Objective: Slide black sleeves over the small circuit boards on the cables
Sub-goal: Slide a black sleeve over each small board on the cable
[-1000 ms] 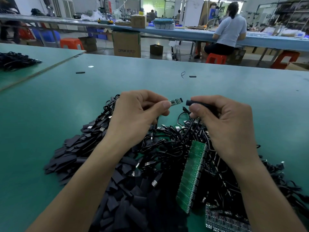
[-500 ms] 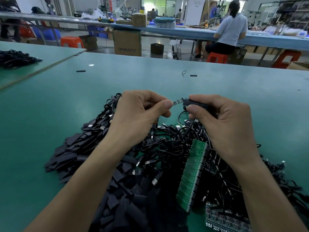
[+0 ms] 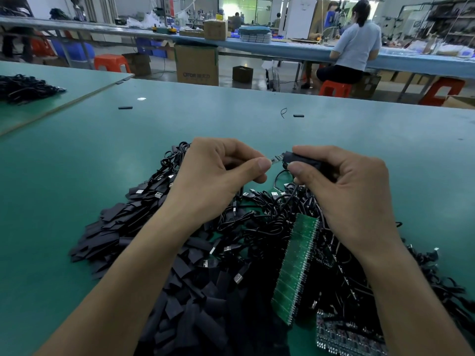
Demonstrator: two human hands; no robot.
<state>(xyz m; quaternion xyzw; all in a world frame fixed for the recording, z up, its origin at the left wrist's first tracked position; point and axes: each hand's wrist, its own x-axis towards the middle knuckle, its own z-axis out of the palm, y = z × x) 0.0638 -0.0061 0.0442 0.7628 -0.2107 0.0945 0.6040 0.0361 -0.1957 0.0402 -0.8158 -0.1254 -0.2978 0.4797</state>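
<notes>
My left hand [image 3: 218,176] pinches a small circuit board [image 3: 277,159] between thumb and forefinger, above the pile. My right hand [image 3: 341,191] pinches a black sleeve [image 3: 303,159] whose open end covers the board's right end. Only a short stretch of the board shows between my fingertips. Its cable [image 3: 279,176] loops down into the heap. Beneath both hands lies a heap of black USB cables [image 3: 257,217], and loose flat black sleeves [image 3: 123,227] are piled at the left and front.
A green panel of circuit boards [image 3: 295,268] leans in the pile, with another panel [image 3: 344,337] at the front. Two stray sleeves [image 3: 125,107] [image 3: 298,115] lie on the green table [image 3: 77,176]. Another cable heap [image 3: 23,87] sits far left. A person [image 3: 354,47] sits at the back bench.
My hands have closed the gap between board and sleeve. The sleeve has slid leftwards over the board's end, so less of the board shows now.
</notes>
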